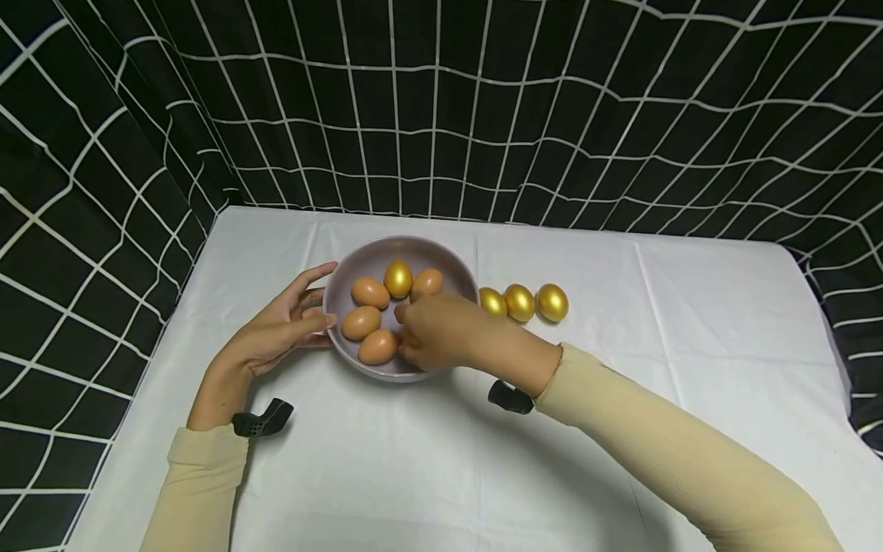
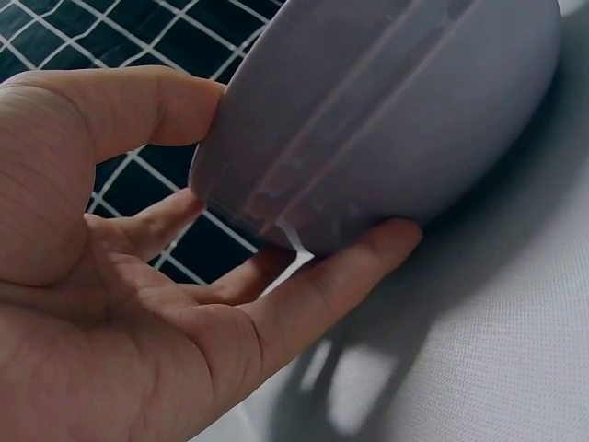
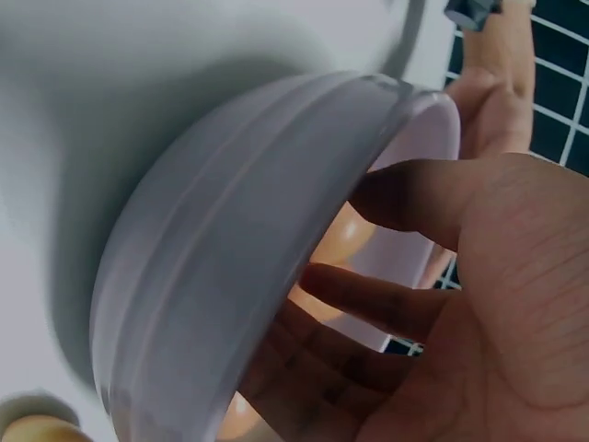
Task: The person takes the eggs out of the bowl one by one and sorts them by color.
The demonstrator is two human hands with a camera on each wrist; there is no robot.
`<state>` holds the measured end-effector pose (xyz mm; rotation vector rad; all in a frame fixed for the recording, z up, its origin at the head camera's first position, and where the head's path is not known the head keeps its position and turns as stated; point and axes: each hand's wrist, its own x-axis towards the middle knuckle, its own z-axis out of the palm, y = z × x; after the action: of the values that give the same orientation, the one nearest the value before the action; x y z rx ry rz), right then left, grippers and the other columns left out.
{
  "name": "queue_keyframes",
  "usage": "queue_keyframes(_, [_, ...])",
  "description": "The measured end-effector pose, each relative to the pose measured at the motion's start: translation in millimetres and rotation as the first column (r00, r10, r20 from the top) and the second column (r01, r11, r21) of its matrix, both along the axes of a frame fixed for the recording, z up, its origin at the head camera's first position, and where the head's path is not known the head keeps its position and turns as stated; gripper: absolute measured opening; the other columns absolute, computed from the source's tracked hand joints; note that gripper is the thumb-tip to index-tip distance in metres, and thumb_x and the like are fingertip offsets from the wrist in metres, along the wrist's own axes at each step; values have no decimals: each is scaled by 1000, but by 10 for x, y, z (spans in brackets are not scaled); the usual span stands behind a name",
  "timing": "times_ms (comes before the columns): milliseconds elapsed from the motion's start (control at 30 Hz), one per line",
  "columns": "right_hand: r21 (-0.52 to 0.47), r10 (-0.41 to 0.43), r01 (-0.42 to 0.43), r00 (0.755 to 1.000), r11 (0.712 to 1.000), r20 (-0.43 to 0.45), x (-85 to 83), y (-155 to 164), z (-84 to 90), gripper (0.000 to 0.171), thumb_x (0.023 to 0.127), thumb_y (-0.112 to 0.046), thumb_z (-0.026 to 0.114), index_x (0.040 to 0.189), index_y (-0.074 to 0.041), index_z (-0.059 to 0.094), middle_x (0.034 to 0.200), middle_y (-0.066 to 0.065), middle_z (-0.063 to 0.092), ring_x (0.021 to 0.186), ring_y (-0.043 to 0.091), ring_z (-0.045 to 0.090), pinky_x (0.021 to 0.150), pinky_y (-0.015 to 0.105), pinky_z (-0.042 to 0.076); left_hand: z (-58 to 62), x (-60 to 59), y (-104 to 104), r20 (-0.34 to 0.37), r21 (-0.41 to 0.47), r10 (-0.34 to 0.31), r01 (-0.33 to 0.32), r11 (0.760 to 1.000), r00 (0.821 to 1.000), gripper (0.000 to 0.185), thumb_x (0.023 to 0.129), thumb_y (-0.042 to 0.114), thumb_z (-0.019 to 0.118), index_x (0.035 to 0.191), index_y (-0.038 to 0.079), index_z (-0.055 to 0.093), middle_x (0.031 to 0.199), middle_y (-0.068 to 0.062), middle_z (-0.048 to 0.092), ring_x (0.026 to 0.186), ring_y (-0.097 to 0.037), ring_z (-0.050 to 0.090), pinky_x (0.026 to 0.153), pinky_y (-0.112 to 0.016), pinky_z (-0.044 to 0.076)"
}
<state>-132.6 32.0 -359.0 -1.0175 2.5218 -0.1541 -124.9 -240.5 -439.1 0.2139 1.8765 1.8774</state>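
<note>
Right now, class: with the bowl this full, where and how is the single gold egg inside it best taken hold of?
Pinch the gold egg across its narrow sides, coming straight down from above. It lies at the far side of the bowl, with brown eggs close on both sides and the wall behind, so probably only its top is free. The right hand already reaches into the bowl.

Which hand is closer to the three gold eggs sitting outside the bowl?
Right. The right hand reaches into the bowl beside the three gold eggs; the left hand touches the bowl's far side.
</note>
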Motion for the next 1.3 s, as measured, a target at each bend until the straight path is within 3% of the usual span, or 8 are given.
queue_keyframes(133, [62, -1, 1, 1000, 998, 7, 6, -34, -15, 15, 100, -24, 65, 105, -10, 67, 107, 8, 64, 86, 23, 61, 77, 43, 58, 8, -12, 18, -6, 1, -6, 6, 1000, 1000, 84, 101, 3, 61, 170, 24, 18, 167, -26, 29, 138, -42, 52, 95, -40, 62])
queue_keyframes(267, [54, -5, 4, 1000, 999, 27, 6, -36, -40, 12, 99, -17, 65, 106, -9, 69, 112, 9, 65, 89, 23, 61, 77, 41, 58, 2, -16, 13, -6, -11, -3, 3, 1000, 1000, 84, 102, 3, 61, 170, 25, 18, 167, -25, 30, 137, -41, 53, 95, -40, 62])
queue_keyframes(400, [30, 13, -14, 999, 999, 35, 3, -38, -84, 4, 98, -10, 65, 100, -10, 68, 109, 9, 65, 91, 21, 58, 76, 37, 56, -21, -9, -9, 3, -15, 1, -1, 1000, 1000, 84, 101, 2, 62, 169, 26, 18, 167, -23, 31, 138, -41, 53, 96, -41, 63])
queue_keyframes(533, [21, 13, -14, 999, 1000, 46, -8, -37, -113, 7, 96, -4, 66, 97, -12, 67, 106, 8, 63, 87, 20, 55, 72, 32, 52, -30, -7, -9, 5, -15, 0, 0, 1000, 1000, 85, 101, 3, 63, 169, 27, 18, 168, -23, 30, 139, -41, 52, 96, -40, 63])
queue_keyframes(867, [8, 21, -21, 998, 1000, 56, -36, -21, -117, 10, 97, -5, 67, 100, -14, 67, 102, 6, 60, 82, 20, 53, 70, 30, 47, -7, 0, -15, 2, -7, -2, 2, 1000, 1000, 84, 102, 3, 62, 170, 26, 18, 168, -25, 29, 137, -38, 53, 96, -38, 63])
queue_keyframes(1100, [-70, 41, -39, 999, 997, 31, -46, 40, -92, 10, 95, -5, 66, 96, -15, 68, 95, 4, 57, 80, 18, 50, 69, 29, 43, 25, 14, -22, -3, -8, 0, 0, 1000, 1000, 84, 102, 4, 62, 170, 24, 17, 167, -26, 29, 138, -42, 52, 95, -37, 63])
queue_keyframes(1300, [-224, -4, 4, 1000, 975, 3, -10, 167, -126, 14, 93, -5, 71, 102, -15, 70, 95, 4, 57, 80, 17, 50, 70, 28, 45, 11, 11, -3, 2, -19, -2, 2, 1000, 1000, 84, 102, 4, 62, 170, 26, 18, 168, -25, 28, 140, -44, 50, 95, -39, 62])
